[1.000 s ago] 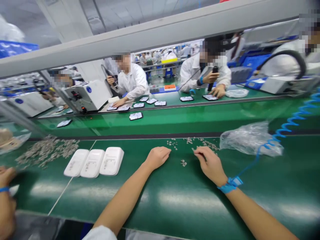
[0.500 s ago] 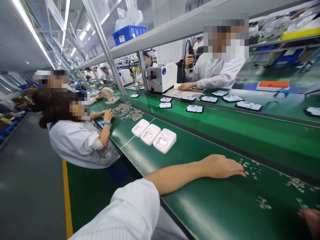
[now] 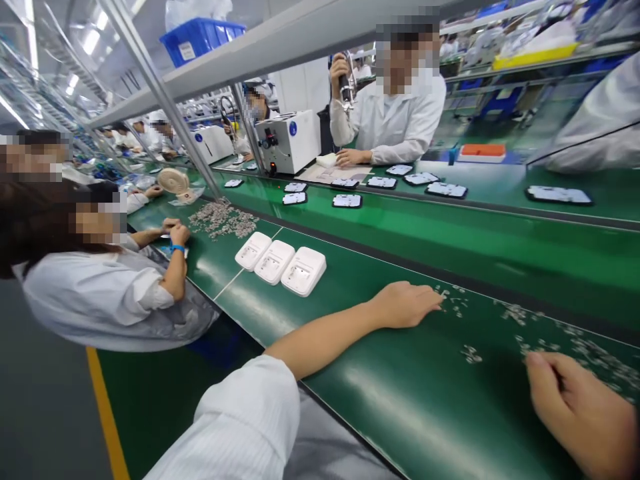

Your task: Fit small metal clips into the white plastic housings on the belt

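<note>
While the left hand (image 3: pixel 405 305) lies flat and empty at frame centre, fingertips touching scattered small metal parts (image 3: pixel 505 317) on the green bench (image 3: pixel 400 400), the right hand (image 3: pixel 583 407), lower right, rests loosely curled, seemingly sorting; picking one likely needs a fine pinch.

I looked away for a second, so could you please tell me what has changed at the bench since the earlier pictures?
The view swung left. The left hand stayed flat by the small metal parts; the right hand, nearly out of view half a second ago, shows again. Nothing was picked up. The three white housings kept their place.
</note>
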`<action>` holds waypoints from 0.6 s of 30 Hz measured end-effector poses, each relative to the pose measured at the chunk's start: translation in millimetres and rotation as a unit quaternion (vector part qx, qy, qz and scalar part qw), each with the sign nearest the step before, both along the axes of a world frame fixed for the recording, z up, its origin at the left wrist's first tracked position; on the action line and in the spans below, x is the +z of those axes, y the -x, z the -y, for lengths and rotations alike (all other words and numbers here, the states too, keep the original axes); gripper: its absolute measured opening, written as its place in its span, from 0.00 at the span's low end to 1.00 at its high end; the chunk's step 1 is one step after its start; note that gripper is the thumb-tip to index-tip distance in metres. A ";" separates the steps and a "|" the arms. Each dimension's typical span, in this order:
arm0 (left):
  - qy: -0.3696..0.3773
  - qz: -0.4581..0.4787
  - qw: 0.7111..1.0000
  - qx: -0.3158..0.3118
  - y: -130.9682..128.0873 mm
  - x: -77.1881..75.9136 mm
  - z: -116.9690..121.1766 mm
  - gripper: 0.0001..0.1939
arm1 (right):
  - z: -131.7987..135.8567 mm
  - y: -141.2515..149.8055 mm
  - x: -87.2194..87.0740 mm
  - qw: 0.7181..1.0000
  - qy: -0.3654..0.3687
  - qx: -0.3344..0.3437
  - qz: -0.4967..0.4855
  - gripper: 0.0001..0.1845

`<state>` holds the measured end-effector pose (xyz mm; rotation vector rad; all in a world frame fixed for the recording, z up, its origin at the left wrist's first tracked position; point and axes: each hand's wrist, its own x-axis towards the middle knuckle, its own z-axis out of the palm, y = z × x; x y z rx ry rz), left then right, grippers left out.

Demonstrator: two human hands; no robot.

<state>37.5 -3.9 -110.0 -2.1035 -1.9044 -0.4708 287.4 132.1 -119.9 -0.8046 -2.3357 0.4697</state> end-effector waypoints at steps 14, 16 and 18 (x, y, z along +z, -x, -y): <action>-0.023 0.002 1.000 -0.006 -1.0 3.5 2.2 0.22 | 5.0 5.4 8.1 0.999 0.012 0.018 -0.033 0.21; -0.024 0.005 1.000 -0.006 -0.9 5.3 3.2 0.22 | 4.8 5.1 7.4 0.999 -0.001 0.031 -0.032 0.23; -0.021 0.004 1.000 -0.007 -0.7 6.3 4.1 0.21 | 4.8 4.6 6.4 0.999 -0.014 0.037 -0.031 0.25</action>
